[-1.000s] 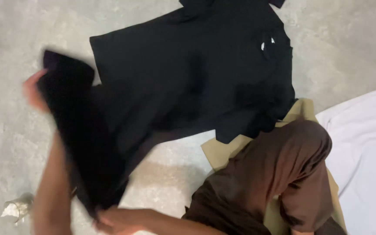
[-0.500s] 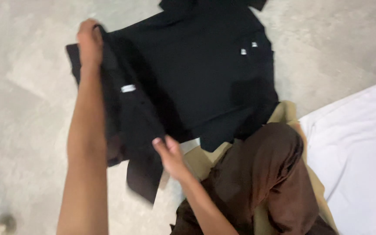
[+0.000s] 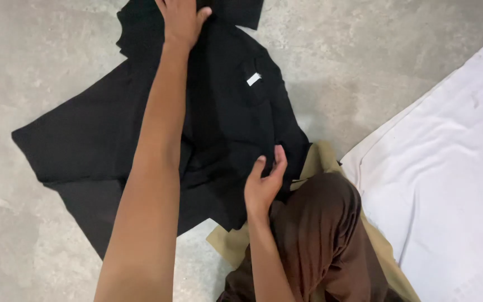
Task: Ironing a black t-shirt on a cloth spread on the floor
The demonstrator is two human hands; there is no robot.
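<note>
A black garment (image 3: 85,140) lies spread on the grey concrete floor, with a small white tag (image 3: 253,79) showing near its upper middle. My left hand (image 3: 183,19) reaches far forward and presses flat on the garment's top part, fingers apart. My right hand (image 3: 264,182) rests on the garment's near right edge, fingers curled against the cloth by my knee. Whether it pinches the fabric I cannot tell.
My bent leg in brown trousers (image 3: 320,235) sits at the bottom right on a tan cloth (image 3: 225,246). A white sheet (image 3: 448,168) covers the floor on the right. Bare concrete floor (image 3: 29,56) surrounds the garment.
The left arm has swung the folded side of the garment over and up, then stretched to its top. The right hand moved from the lower hem to the near right edge.
</note>
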